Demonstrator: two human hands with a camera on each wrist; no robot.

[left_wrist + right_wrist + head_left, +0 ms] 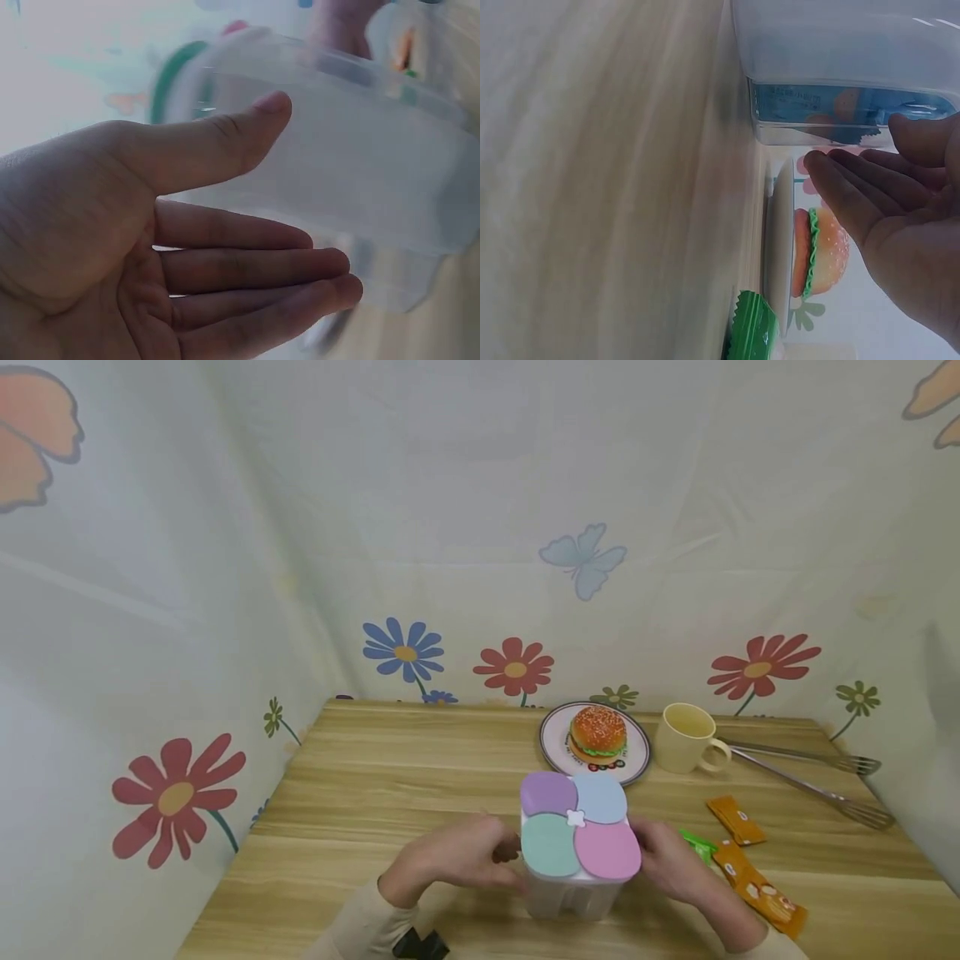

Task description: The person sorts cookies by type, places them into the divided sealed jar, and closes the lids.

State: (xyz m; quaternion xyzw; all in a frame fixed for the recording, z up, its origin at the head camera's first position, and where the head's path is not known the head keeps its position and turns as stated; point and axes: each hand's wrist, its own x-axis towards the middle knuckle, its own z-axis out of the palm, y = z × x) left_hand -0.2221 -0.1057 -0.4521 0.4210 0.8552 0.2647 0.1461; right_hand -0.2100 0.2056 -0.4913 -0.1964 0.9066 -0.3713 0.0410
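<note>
A clear plastic storage box stands at the table's front, its top covered by purple, light blue, green and pink petal-shaped lids. On its left is my left hand, thumb and fingers extended in the left wrist view; contact with the box wall is unclear. My right hand lies along the opposite side. Seen from the right wrist, its fingers are nearly straight and the thumb tip is at the wall. A blue packet shows through the clear plastic there.
Behind the box, a toy burger sits on a plate, beside a yellow mug. To the right lie two slotted metal utensils, orange packets and a green packet. A black object is at the front edge.
</note>
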